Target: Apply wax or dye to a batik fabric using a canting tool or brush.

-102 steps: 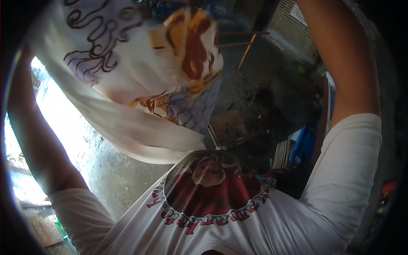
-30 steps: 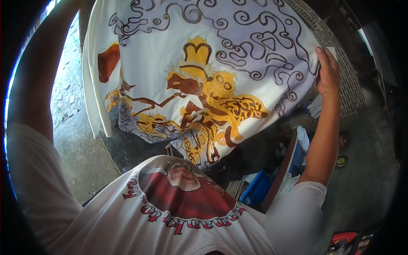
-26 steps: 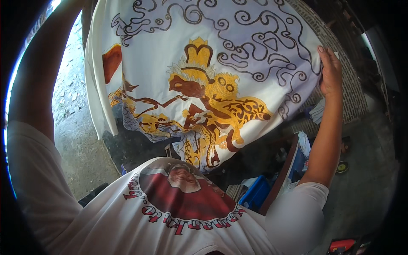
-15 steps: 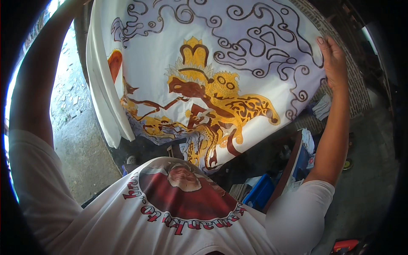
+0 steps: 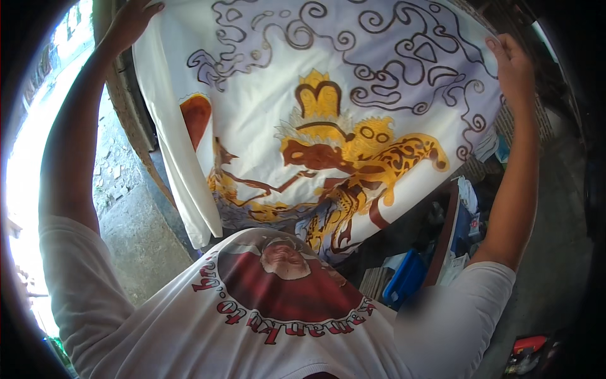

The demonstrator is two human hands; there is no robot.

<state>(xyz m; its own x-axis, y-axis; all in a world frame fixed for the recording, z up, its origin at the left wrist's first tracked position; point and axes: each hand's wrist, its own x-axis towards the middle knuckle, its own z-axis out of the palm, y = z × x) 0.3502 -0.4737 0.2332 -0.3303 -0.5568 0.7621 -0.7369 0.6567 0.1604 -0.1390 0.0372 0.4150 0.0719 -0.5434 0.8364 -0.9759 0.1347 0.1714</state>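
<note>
A large white cloth (image 5: pixel 252 104) hangs spread out between my raised arms. Painted on it is a shadow-puppet style figure in yellow and brown, with dark curling lines over pale purple above. At the upper left, my left hand (image 5: pixel 131 24) grips the cloth's top edge, its fingers partly cut off by the picture's rim. My right hand (image 5: pixel 514 66) pinches the upper right edge, thumb on the near face and the other fingers mostly hidden behind. On the left side a plain white strip of the cloth hangs in a fold. The lower part bunches close to my shirt.
Below the cloth at the right stand a blue plastic container (image 5: pixel 405 278) and a brown wooden edge (image 5: pixel 444 237) with white bags and papers around it. A red object (image 5: pixel 529 344) lies at the lower right. Grey concrete ground (image 5: pixel 142 237) shows at the left, brightly lit farther out.
My left hand has come into view at the upper left. The cloth and both arms appear shifted to the right in the picture, and the painted figure sits slightly lower.
</note>
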